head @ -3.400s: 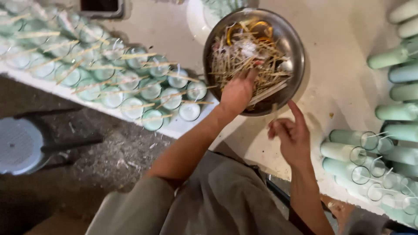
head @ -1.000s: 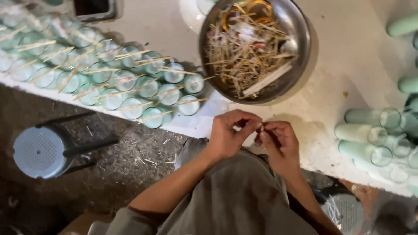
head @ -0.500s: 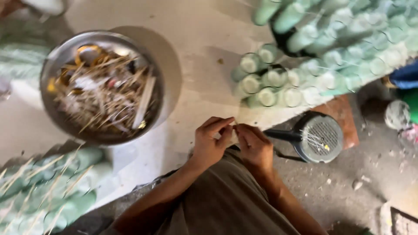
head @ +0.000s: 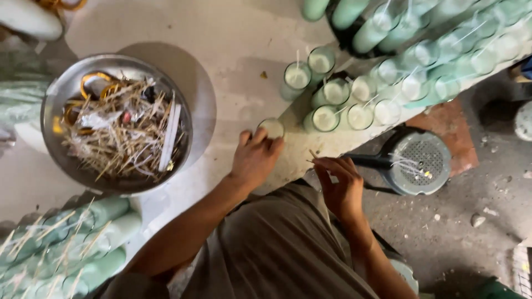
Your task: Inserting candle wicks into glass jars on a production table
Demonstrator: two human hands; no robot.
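My left hand point(head: 254, 158) rests on a pale green glass candle jar point(head: 272, 127) standing on the white table point(head: 233, 50), fingers wrapped over its rim. Just right of it, my right hand point(head: 339, 185) pinches a thin wooden stick point(head: 313, 156) between thumb and fingers, near the table's edge. Further green candle jars point(head: 332, 94) filled with white wax and with wicks stand in a cluster just beyond both hands.
A metal bowl point(head: 66, 88) of wooden sticks, yellow rings and scraps sits at the left. More green jars point(head: 72, 243) with sticks crowd the lower left, others point(head: 432, 50) the upper right. A round grey stool point(head: 417, 160) stands on the dirt floor at right.
My hands were together working a stick. They have parted: the left has reached forward onto a candle jar, the right keeps the stick. The view has shifted right.
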